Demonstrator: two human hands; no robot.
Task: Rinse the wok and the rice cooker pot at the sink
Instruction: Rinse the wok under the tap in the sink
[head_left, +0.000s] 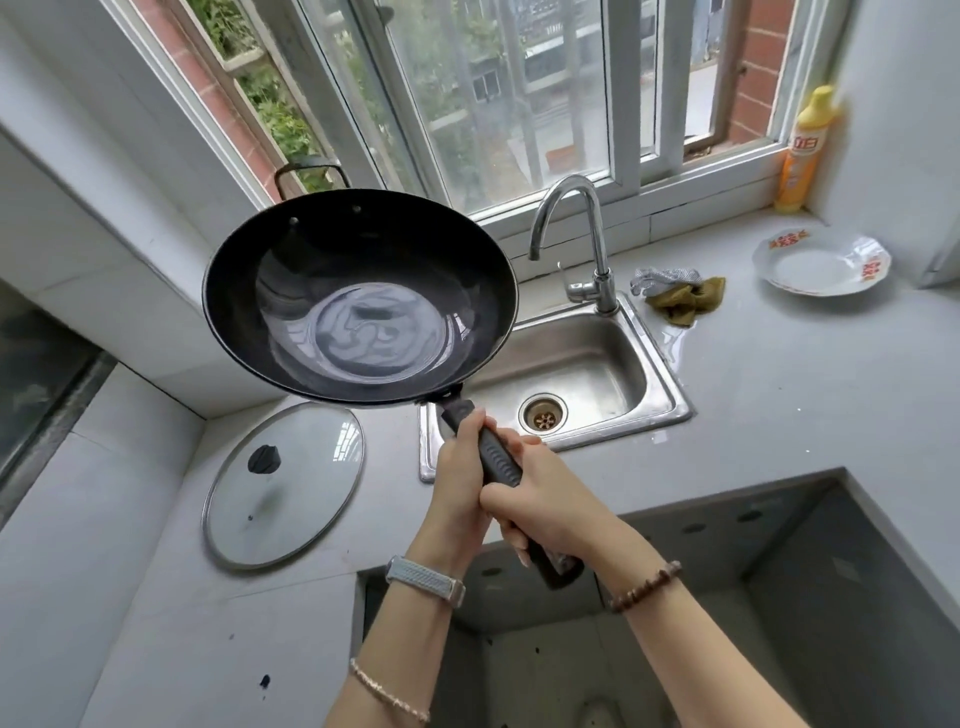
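A black wok (358, 296) is held up in the air, left of the steel sink (660, 364), with a pool of water swirling in its bottom. Both hands grip its long black handle. My left hand (460, 467) holds it close to the pan. My right hand (545, 499) wraps the handle lower down, near its end. The chrome tap (587, 228) stands behind the sink with no water coming from it. The sink basin holds nothing. No rice cooker pot is in view.
A glass lid (283, 483) lies flat on the counter at the left. Behind the sink are a steel scourer and a green cloth (680, 296), a white dish (821, 265) and a yellow detergent bottle (805, 150) on the window sill. A puddle lies right of the sink.
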